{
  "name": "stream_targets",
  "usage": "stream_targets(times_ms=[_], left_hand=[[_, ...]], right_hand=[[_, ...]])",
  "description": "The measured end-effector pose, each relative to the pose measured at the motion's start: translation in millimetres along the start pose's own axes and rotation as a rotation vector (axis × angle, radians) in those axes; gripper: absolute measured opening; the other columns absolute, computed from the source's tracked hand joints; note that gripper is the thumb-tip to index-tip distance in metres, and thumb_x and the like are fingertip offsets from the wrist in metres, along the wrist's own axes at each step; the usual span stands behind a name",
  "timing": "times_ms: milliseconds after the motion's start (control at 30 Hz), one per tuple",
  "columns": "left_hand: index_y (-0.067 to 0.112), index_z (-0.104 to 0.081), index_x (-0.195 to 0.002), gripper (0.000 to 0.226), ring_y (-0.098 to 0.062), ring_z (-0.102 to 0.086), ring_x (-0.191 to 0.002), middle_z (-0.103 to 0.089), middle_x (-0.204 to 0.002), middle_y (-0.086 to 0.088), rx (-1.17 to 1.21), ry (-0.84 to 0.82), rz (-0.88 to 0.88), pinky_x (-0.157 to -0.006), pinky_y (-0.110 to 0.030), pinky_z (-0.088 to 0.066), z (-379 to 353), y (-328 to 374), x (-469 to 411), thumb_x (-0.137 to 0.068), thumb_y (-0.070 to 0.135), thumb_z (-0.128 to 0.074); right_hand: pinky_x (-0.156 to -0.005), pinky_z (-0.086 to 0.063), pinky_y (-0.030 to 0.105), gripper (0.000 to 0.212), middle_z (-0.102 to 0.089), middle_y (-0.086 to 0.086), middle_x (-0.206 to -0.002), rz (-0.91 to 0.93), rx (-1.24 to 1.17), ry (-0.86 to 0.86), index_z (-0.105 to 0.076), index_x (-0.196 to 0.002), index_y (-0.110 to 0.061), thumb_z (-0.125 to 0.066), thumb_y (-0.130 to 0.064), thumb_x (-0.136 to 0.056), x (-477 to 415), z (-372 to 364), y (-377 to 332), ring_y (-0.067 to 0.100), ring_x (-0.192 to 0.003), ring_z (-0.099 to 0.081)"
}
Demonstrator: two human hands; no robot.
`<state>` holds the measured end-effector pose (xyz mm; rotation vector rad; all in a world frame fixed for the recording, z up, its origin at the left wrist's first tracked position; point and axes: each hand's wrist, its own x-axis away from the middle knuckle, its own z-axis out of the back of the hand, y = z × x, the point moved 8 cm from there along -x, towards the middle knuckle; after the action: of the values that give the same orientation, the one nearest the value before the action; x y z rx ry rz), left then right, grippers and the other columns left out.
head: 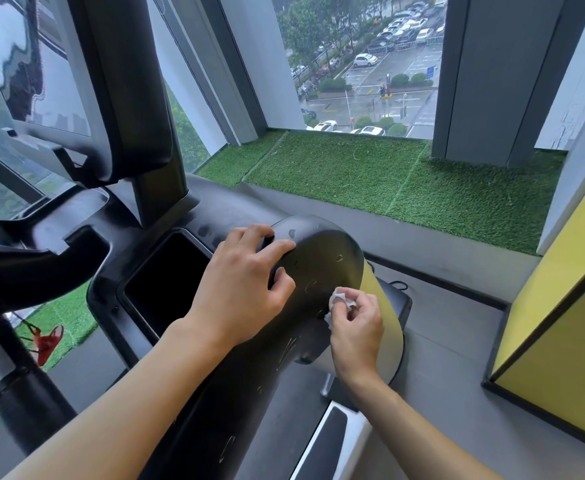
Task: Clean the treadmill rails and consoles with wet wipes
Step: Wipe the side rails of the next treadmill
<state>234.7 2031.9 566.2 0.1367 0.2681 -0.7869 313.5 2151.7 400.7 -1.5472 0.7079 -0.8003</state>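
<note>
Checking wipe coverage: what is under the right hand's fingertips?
A crumpled white wet wipe, pinched by the right hand against the black housing. The patch beneath is hidden.

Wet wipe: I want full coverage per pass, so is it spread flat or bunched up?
Bunched up: the wet wipe is a small crumpled wad pinched by the right hand against the black rail end.

- The grey floor runs below and to the right of the right hand.
- The treadmill stands on it, under both hands.
- A thin black cable lies just beyond the right hand.
- Green turf lies well beyond the left hand, along the window.
- A grey pillar stands on the turf.
- A yellow panel stands right of the right hand.
</note>
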Motion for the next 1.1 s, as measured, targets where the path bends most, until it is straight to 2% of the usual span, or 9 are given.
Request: stream_targets(times_ms=[100, 200, 300, 500, 633, 733, 867, 967, 1100], left_hand=[[0.021, -0.070, -0.120, 0.047, -0.029, -0.053, -0.110, -0.060, -0.120, -0.006, 0.001, -0.001, 0.002, -0.090, -0.045, -0.050, 0.5, 0.1, -0.2, -0.084, 0.036, -0.043], [0.021, -0.069, -0.121, 0.047, -0.029, -0.053, -0.111, -0.060, -0.120, -0.006, 0.002, -0.004, 0.002, -0.091, -0.045, -0.050, 0.5, 0.6, 0.0, -0.084, 0.036, -0.043], [0.021, -0.069, -0.121, 0.047, -0.029, -0.053, -0.111, -0.060, -0.120, -0.006, 0.008, -0.003, 0.001, -0.091, -0.045, -0.050, 1.3, 0.5, -0.5, -0.084, 0.037, -0.043], [0.022, -0.070, -0.119, 0.046, -0.028, -0.052, -0.111, -0.060, -0.120, -0.005, 0.012, 0.000, 0.002, -0.090, -0.045, -0.050, 0.8, 0.0, -0.5, -0.084, 0.036, -0.044], [0.022, -0.070, -0.120, 0.046, -0.028, -0.052, -0.111, -0.060, -0.120, -0.004, 0.010, -0.002, -0.001, -0.090, -0.045, -0.050, 0.6, 0.3, -1.0, -0.084, 0.037, -0.044], [0.022, -0.070, -0.119, 0.046, -0.027, -0.052, -0.111, -0.060, -0.119, -0.004, 0.013, -0.004, 0.001, -0.090, -0.045, -0.050, 1.3, 0.1, -0.8, -0.084, 0.037, -0.044], [0.022, -0.070, -0.119, 0.046, -0.027, -0.052, -0.110, -0.060, -0.119, -0.003, 0.009, -0.005, 0.001, -0.090, -0.045, -0.050, 1.0, 0.0, -0.7, -0.084, 0.037, -0.044], [0.022, -0.070, -0.119, 0.046, -0.027, -0.053, -0.110, -0.060, -0.119, -0.004, 0.013, -0.004, 0.002, -0.090, -0.045, -0.050, 1.0, -0.3, -1.2, -0.084, 0.037, -0.044], [0.022, -0.070, -0.118, 0.046, -0.027, -0.053, -0.110, -0.060, -0.118, -0.004, 0.013, -0.002, 0.001, -0.090, -0.045, -0.050, 0.9, 0.1, -0.8, -0.084, 0.037, -0.044]], right_hand=[[-0.064, -0.050, 0.015, 0.017, -0.060, 0.004, -0.100, -0.027, -0.021, 0.033, -0.065, -0.086, -0.026, -0.060, -0.013, -0.095, -14.5, 0.7, 4.1, 0.016, -0.081, -0.063], [-0.067, -0.049, 0.016, 0.013, -0.059, 0.001, -0.100, -0.023, -0.004, 0.046, -0.065, -0.088, -0.023, -0.059, -0.014, -0.096, -23.7, -1.3, 1.1, 0.018, -0.083, -0.064], [-0.076, -0.054, 0.028, 0.009, -0.059, -0.003, -0.099, 0.024, 0.007, 0.009, -0.067, -0.092, -0.020, -0.060, -0.016, -0.096, -31.6, -5.8, -5.0, 0.018, -0.089, -0.064], [-0.070, -0.040, 0.007, 0.011, -0.058, 0.000, -0.098, 0.148, 0.112, 0.028, -0.070, -0.096, -0.009, -0.059, -0.011, -0.095, -51.0, -6.3, -23.4, 0.013, -0.083, -0.059], [-0.073, -0.034, 0.014, 0.014, -0.059, 0.002, -0.096, 0.143, 0.197, 0.040, -0.071, -0.095, -0.006, -0.058, -0.007, -0.094, -77.2, -8.9, -26.0, 0.016, -0.084, -0.055], [-0.073, -0.036, 0.014, 0.013, -0.060, 0.000, -0.094, 0.173, 0.194, -0.018, -0.072, -0.094, -0.006, -0.059, -0.006, -0.094, -89.8, -13.4, -30.7, 0.016, -0.083, -0.058], [-0.083, -0.043, 0.025, 0.014, -0.064, 0.003, -0.097, 0.179, 0.236, -0.080, -0.072, -0.094, -0.007, -0.058, -0.008, -0.094, -108.5, -19.6, -34.6, 0.020, -0.089, -0.062], [-0.089, -0.049, 0.032, 0.015, -0.070, 0.007, -0.101, 0.197, 0.244, -0.194, -0.073, -0.094, -0.009, -0.059, -0.011, -0.095, -120.1, -28.7, -42.4, 0.019, -0.092, -0.065], [-0.077, -0.045, 0.024, 0.016, -0.073, 0.006, -0.095, 0.131, 0.378, -0.391, -0.074, -0.093, -0.013, -0.058, -0.015, -0.095, -142.6, -44.5, -48.2, 0.017, -0.089, -0.064]])
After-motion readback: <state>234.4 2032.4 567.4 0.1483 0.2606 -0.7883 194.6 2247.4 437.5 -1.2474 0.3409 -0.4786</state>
